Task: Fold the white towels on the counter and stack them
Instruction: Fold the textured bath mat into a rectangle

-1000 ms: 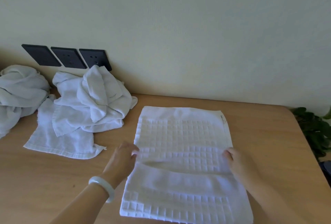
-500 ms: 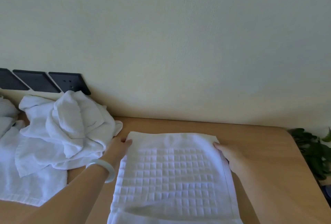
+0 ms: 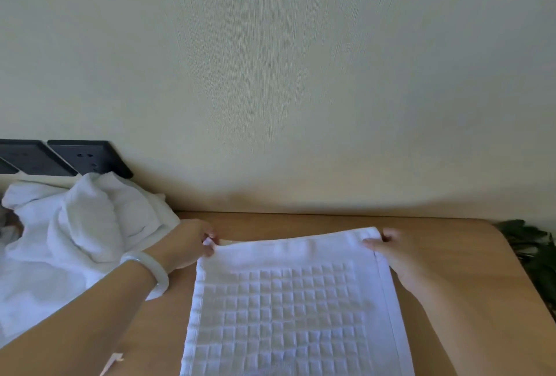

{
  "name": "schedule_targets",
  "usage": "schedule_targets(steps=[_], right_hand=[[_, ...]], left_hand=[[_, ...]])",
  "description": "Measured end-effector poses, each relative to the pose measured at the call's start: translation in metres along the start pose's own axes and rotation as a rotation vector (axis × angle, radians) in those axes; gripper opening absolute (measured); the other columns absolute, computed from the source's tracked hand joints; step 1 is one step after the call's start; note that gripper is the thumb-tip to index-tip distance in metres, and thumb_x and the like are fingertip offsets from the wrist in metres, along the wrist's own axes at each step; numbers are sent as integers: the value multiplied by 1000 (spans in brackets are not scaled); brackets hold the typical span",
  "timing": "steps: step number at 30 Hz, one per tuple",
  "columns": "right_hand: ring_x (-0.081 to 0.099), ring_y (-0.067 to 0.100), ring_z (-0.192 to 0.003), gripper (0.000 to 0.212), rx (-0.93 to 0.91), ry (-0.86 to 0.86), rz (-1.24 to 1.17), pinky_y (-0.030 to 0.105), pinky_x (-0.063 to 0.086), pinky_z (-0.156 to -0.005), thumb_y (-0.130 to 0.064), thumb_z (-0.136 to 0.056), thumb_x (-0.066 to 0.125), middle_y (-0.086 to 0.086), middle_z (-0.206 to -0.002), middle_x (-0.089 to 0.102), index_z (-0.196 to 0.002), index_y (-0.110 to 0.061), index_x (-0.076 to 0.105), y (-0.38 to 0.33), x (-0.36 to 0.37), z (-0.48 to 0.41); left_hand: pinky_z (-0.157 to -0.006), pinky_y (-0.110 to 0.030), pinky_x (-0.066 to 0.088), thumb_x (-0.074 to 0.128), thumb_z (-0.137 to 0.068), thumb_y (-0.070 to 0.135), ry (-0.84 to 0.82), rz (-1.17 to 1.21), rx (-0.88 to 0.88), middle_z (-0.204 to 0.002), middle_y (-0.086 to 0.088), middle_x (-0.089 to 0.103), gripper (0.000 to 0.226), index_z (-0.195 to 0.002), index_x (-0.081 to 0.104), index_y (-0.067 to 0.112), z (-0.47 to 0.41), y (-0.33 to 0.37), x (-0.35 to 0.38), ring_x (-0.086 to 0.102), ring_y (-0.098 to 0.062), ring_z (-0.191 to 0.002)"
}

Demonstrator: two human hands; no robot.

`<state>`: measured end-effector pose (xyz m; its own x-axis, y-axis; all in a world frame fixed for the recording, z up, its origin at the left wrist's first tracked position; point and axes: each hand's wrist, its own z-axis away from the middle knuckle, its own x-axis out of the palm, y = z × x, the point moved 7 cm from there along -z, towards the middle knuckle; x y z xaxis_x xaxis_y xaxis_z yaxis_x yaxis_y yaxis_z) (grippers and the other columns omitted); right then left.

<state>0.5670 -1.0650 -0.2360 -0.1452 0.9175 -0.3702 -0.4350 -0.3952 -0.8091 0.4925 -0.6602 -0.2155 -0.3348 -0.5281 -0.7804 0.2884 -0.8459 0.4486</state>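
With left hand point(image 3: 183, 244) and right hand point(image 3: 394, 251), pinches the far corners of the towel point(image 3: 285, 300) flat on the counter point(image 3: 451, 243).

1. The left hand point(image 3: 188, 244) is pinching the far left corner of the towel point(image 3: 285, 300), with fingers curled and knuckles up.
2. The bare left forearm is reaching in from 8 o'clock toward 2 o'clock.
3. The right hand point(image 3: 394, 251) is gripping the far right corner, with its thumb lying on top.
4. The right forearm is entering from 5 o'clock, pointing toward 11 o'clock.
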Motion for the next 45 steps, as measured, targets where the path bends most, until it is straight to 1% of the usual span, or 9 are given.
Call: schedule_targets(steps=[3, 7, 15, 19, 22, 26, 34, 40, 45], right_hand=[[37, 13, -53, 44, -46, 58, 22, 27, 25, -52, 4, -79, 73, -8, -49, 37, -55, -15, 41, 6, 1, -3], [25, 8, -50, 48, -13, -33, 29, 28, 16, -57, -18, -80, 78, -8, -55, 26, -60, -19, 34, 5, 7, -5], [36, 15, -45, 45, 89, 94, 219, 26, 20, -50, -6, -83, 70, -1, -45, 35, -54, -14, 37, 10, 3, -18], [43, 17, -58, 27, 63, 221, 204, 30, 30, -52, -4, -78, 75, 1, -64, 48, -72, -10, 50, 13, 6, -11], [53, 14, -70, 21, -4, 288, 26, 23, 39, -58, -2, -81, 73, 0, -79, 57, -92, -10, 57, 13, 4, -3], [41, 22, -58, 34, 83, 189, -8, 31, 29, -55, -25, -92, 65, 5, -58, 43, -66, -6, 52, 23, 4, -5], [55, 22, -88, 26, -157, 298, 493, 41, 50, -76, -12, -85, 70, 3, -93, 55, -96, -22, 49, 57, -4, 71], [54, 6, -78, 47, -521, -186, 696, 20, 43, -68, -6, -67, 82, -15, -85, 48, -85, -36, 50, 97, 40, 134], [57, 28, -118, 64, -435, 1, 935, 41, 48, -88, -28, -72, 83, -1, -136, 52, -131, -27, 57, 97, 38, 145]], left_hand=[[-60, -13, 30, 67, -88, 24, -32, -158, 44, -87, 6, 55, 13, -101, 66, 22, -8, 4, 7, 50, -10, -82], [-56, -16, 31, 59, -96, 33, -80, -31, -58, -68, 1, 45, 39, -64, 42, 17, -13, -4, 12, 50, -14, -67], [-57, -27, 31, 53, -100, 24, 99, -113, -137, -59, 1, 42, 46, -58, 39, 13, -30, -2, -4, 46, -17, -63], [-72, -29, 38, 61, -95, 22, 227, 93, -182, -85, -6, 55, 17, -86, 52, 10, -24, -6, 10, 55, -25, -84], [-89, -41, 45, 71, -88, 25, 298, 236, -326, -118, -17, 52, 53, -127, 43, 3, -1, -16, 19, 54, -34, -107], [-93, -40, 47, 60, -92, 47, 185, -43, -474, -120, -14, 55, 58, -124, 42, 1, 49, -18, 50, 57, -31, -113], [-92, -29, 44, 61, -90, 47, 213, -119, -139, -112, 5, 42, 34, -112, 48, 24, 122, 33, 91, 45, -15, -108], [-92, -26, 43, 67, -86, 48, 21, -118, -74, -107, 9, 37, 36, -105, 44, 28, 143, 14, 109, 43, -11, -107], [-113, -30, 31, 67, -87, 37, 102, -120, 31, -149, 9, 27, 70, -147, 33, 29, 166, 12, 123, 27, -15, -140]])
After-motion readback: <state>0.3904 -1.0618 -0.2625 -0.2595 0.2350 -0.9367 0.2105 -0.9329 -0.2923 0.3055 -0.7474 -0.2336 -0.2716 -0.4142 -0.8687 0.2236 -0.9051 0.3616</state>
